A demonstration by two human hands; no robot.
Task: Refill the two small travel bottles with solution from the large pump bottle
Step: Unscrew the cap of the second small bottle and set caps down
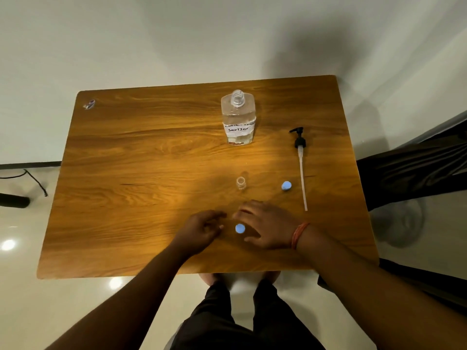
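While both hands, left hand (202, 229) and right hand (266, 224), hover loosely open, perhaps steadying, twist the blue-capped bottle (240, 228) upright.

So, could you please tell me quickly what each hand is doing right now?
Left hand: loosely curled, holding nothing.
Right hand: open, fingers spread beside the blue-capped bottle, not gripping it.

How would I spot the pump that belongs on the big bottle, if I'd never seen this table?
Start at the large clear bottle standing open toward the far side of the wooden table. Look to its right, near the table's right edge: the pump lies flat there. It is the only black-headed piece, trailing a long pale tube toward the near side, unlike the small round blue caps nearby.
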